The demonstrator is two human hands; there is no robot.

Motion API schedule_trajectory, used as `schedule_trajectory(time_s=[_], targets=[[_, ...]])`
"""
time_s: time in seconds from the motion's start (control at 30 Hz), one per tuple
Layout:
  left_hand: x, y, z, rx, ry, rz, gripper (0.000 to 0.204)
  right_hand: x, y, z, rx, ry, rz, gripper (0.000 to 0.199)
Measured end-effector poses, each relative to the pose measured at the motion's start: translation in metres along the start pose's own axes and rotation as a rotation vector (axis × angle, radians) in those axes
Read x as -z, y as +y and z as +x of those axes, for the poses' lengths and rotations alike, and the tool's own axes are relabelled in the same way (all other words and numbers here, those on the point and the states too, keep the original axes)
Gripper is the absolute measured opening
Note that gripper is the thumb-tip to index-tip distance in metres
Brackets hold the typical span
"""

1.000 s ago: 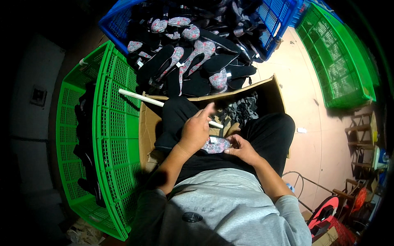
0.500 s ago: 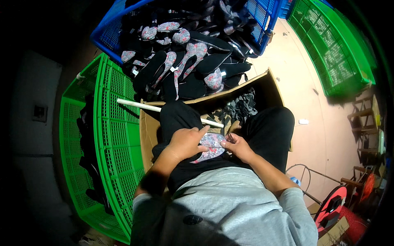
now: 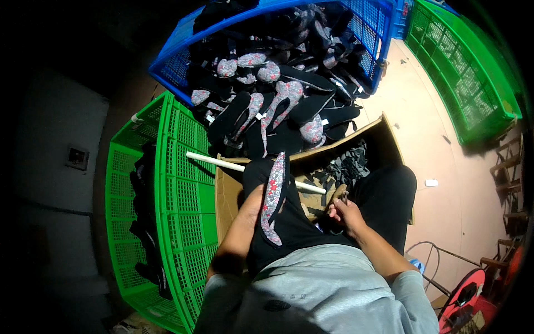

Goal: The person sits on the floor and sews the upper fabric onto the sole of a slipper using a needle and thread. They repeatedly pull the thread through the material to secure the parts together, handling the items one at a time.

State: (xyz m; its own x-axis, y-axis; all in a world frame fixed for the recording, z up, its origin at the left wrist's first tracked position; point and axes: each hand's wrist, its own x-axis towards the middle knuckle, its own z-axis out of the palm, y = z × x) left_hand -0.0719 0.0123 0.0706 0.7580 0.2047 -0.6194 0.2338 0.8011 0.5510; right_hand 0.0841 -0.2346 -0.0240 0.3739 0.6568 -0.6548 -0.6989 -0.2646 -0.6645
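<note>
Your left hand (image 3: 253, 209) grips the floral shoe upper (image 3: 272, 195): light, floppy; hold mid-length. Right hand (image 3: 344, 214) pinches small scissors (image 3: 345, 196).

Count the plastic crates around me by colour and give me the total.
Green crates: 2, one at the left and one at the upper right
Blue crates: 1, ahead and full of shoe pieces
Total: 3
</note>
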Motion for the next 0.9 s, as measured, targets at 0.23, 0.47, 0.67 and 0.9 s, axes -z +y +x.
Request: schedule_trajectory(time_s=[0.23,0.47,0.67,0.9], targets=[[0.005,-0.014,0.008,0.060,-0.243,-0.134,0.041,0.005,0.003,0.003,-0.026,-0.007,0.014,0.023],[-0.017,-0.021,0.006,-0.209,0.167,0.016,0.031,0.003,-0.005,-0.003,-0.008,-0.019,0.016,0.024],[-0.076,-0.004,-0.034,-0.728,0.376,1.605,0.040,-0.005,-0.043,-0.022,0.302,-0.161,0.101,0.030],[-0.107,-0.004,-0.026,-0.836,0.272,1.707,0.046,-0.024,-0.102,-0.046,0.415,-0.228,-0.279,0.034]])
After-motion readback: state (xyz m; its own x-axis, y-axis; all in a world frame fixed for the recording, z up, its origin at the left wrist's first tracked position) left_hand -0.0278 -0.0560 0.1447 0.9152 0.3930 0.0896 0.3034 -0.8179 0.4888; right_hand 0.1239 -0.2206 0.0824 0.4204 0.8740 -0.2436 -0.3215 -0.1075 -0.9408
